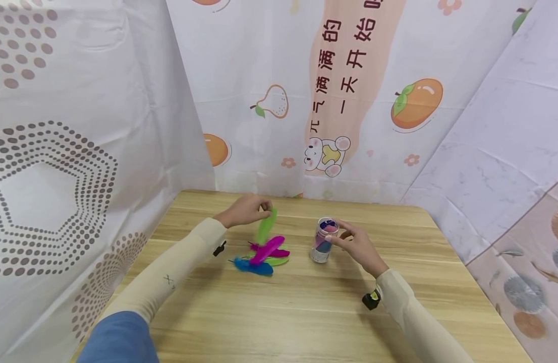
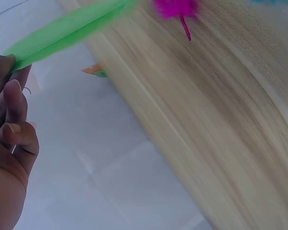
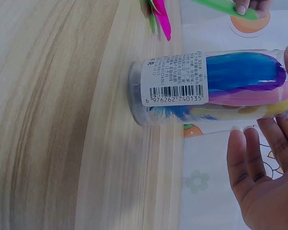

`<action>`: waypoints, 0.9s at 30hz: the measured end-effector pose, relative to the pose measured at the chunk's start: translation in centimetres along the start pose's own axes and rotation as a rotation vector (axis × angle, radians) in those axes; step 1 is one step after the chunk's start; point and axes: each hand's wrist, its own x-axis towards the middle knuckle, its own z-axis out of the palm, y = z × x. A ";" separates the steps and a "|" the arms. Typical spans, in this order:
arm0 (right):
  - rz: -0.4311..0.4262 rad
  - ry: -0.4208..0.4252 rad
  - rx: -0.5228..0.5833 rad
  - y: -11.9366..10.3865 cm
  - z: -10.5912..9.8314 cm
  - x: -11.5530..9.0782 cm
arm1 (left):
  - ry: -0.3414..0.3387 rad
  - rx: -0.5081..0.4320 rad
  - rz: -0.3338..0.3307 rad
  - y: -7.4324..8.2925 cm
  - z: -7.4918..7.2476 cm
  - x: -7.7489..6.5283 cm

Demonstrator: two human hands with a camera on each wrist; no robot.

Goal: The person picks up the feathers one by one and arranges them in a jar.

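Feathers [image 1: 267,250] are lying loosely piled on the table [image 1: 279,317], and our left hand [image 1: 246,210] is pinching a green feather [image 1: 267,227] above them. Our right hand [image 1: 357,249] is gripping the upright clear jar [image 1: 322,247] near its rim. We are apparently moving feathers singly, in or out we cannot tell; next, we are probably needing a gentle release, over pile or jar mouth.

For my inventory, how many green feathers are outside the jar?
2: one green feather in the left hand, another in the pile on the table; more may be hidden.
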 end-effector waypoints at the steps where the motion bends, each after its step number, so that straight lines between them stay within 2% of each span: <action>1: 0.001 0.000 0.002 0.0 0.0 0.0 | 0.007 -0.003 0.005 0.0 -0.1 0.0; 8: -0.008 0.005 -0.009 0.1 0.0 0.0 | 0.032 0.005 0.021 0.1 -0.4 0.2; 15: -0.007 0.001 0.013 0.1 0.1 -0.1 | 0.064 -0.009 0.069 0.5 -0.8 0.3; 27: -0.003 -0.005 0.017 0.2 0.1 0.0 | 0.114 -0.055 0.050 1.3 -1.4 0.4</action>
